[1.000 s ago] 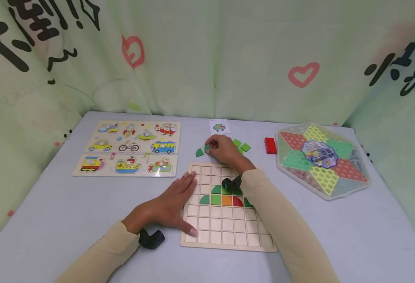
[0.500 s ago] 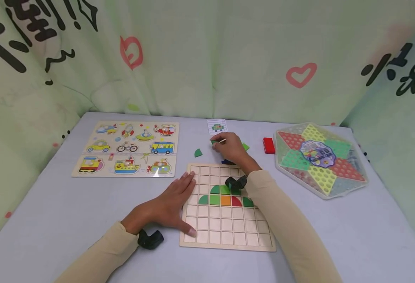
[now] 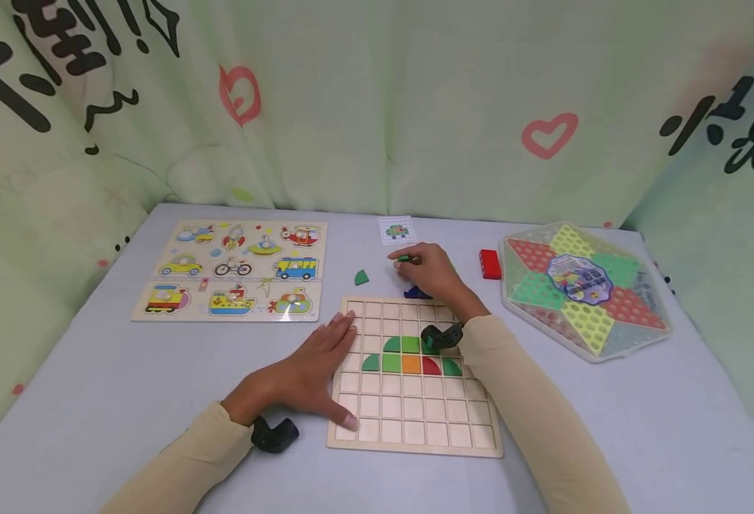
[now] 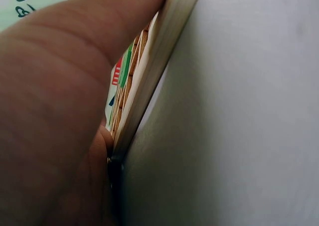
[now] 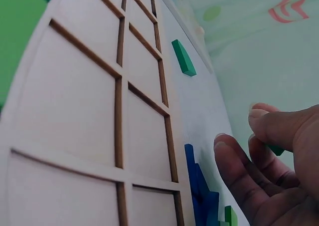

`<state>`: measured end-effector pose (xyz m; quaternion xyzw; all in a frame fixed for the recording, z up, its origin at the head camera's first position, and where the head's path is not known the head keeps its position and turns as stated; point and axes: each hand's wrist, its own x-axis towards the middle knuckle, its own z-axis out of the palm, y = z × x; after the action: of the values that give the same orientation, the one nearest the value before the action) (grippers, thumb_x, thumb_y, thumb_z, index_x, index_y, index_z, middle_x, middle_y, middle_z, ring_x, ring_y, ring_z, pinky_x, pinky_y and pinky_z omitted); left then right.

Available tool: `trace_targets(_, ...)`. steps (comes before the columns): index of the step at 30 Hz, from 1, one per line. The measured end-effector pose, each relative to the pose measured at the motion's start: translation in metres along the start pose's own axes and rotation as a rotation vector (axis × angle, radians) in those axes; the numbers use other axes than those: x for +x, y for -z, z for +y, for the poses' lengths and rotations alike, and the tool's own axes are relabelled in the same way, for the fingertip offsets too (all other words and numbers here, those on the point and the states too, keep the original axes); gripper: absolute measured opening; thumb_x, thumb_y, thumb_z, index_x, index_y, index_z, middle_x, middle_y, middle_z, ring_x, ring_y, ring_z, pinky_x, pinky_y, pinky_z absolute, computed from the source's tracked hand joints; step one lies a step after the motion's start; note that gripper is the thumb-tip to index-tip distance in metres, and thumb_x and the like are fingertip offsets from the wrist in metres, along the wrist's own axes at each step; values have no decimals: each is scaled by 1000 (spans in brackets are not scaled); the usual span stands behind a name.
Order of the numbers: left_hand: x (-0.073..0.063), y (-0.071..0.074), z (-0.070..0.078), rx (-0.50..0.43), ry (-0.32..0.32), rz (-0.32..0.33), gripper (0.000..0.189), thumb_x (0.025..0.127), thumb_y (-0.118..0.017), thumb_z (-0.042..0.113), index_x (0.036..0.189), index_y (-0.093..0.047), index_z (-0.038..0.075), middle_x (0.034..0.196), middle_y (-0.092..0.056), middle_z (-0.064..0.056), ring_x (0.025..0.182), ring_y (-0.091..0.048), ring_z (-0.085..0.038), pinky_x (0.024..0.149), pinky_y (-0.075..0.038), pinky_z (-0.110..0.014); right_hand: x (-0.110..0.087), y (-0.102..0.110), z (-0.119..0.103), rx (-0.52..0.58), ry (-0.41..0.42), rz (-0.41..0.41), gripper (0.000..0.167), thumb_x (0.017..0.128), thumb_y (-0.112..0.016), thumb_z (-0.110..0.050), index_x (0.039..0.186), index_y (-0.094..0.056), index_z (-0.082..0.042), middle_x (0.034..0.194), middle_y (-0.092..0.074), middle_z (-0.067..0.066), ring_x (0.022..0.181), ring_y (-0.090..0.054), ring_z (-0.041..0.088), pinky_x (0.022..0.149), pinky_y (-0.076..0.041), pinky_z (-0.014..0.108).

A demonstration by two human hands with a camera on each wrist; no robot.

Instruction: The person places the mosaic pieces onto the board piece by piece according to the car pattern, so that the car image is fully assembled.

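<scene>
My left hand lies spread on the left edge of a wooden grid board, fingertips on its upper left and thumb on its lower left. My right hand pinches a small green piece above the table beyond the board's far edge. In the right wrist view, the fingers mostly hide that green piece. Green, orange and red pieces fill some board cells, the orange square among them. A green quarter-circle piece lies off the board, left of my right hand.
Dark blue pieces lie by the board's far edge, partly under my right hand. A picture card lies at the back. A vehicle puzzle board is on the left; a red block and a Chinese checkers box are on the right.
My right hand has picked up the green piece from beside the quarter-circle and carried it to the right. The left hand stays in place on the board.
</scene>
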<state>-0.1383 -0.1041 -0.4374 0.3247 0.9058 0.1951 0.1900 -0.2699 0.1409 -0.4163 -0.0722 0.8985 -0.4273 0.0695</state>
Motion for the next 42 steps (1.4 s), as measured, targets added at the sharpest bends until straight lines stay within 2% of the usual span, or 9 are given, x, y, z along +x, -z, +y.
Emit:
trace_targets(6, 0, 0, 0, -6, -8, 6, 134, 62, -72, 76, 156, -8, 4, 162, 10, -7, 146, 14, -22, 117, -2, -44, -7, 4, -2, -18, 38, -34, 27, 99, -57, -14, 124, -67, -6, 102, -57, 10, 89, -59, 23, 81, -49, 33)
trace_targets(9, 0, 1, 0, -10, -7, 3, 134, 63, -72, 76, 156, -8, 4, 162, 10, -6, 146, 14, -22, 117, -1, -44, -11, 6, -1, -44, 44, -51, 30, 98, -59, -12, 127, -65, -5, 98, -59, 10, 88, -56, 23, 78, -48, 32)
trace_targets(11, 0, 1, 1, -20, -9, 1, 134, 63, -73, 75, 156, -8, 4, 162, 10, -6, 146, 14, -22, 117, -1, -44, -14, 7, -1, -26, 40, -69, 32, 96, -62, -10, 128, -64, -4, 96, -60, 11, 86, -59, 23, 77, -49, 31)
trace_targets(16, 0, 0, 2, -24, -5, -4, 134, 63, -73, 75, 156, -8, 4, 162, 10, -6, 146, 14, -22, 117, -1, -44, -20, 9, 0, 69, 21, -78, 25, 91, -68, -9, 116, -64, -3, 95, -62, 12, 84, -66, 23, 80, -55, 33)
trace_targets(19, 0, 0, 3, -18, 1, -2, 134, 62, -73, 75, 156, -8, 4, 162, 10, -6, 146, 14, -22, 117, -1, -44, -22, 10, 1, 58, 41, -59, 20, 92, -68, -10, 111, -69, -4, 98, -67, 10, 85, -65, 22, 81, -54, 33)
trace_targets(26, 0, 1, 2, -9, 5, -2, 134, 62, -73, 75, 156, -9, 5, 162, 10, -6, 146, 15, -22, 117, -2, -44, -29, 8, 3, 10, 105, -68, 27, 95, -64, -8, 120, -69, -5, 103, -65, 9, 96, -61, 22, 85, -52, 34)
trace_targets(30, 0, 0, 1, -9, 2, 0, 134, 62, -72, 76, 156, -9, 5, 162, 10, -6, 146, 14, -22, 117, -2, -44, -35, 7, 2, 0, 122, -64, 31, 93, -65, -6, 124, -67, -4, 102, -63, 10, 94, -62, 22, 82, -53, 34)
trace_targets(38, 0, 0, 2, -13, 4, -4, 134, 62, -73, 75, 156, -9, 5, 162, 10, -6, 146, 15, -22, 117, -1, -44, -47, 3, 2, 10, 130, -112, 20, 90, -69, -8, 110, -72, -4, 103, -69, 6, 88, -60, 22, 79, -52, 31)
trace_targets(42, 0, 1, 3, -16, 8, -6, 133, 62, -73, 74, 156, -9, 5, 162, 10, -6, 146, 15, -22, 117, -1, -44, -53, 2, 2, 8, 140, -147, 19, 90, -69, -8, 109, -73, -6, 102, -69, 4, 88, -60, 21, 79, -52, 32)
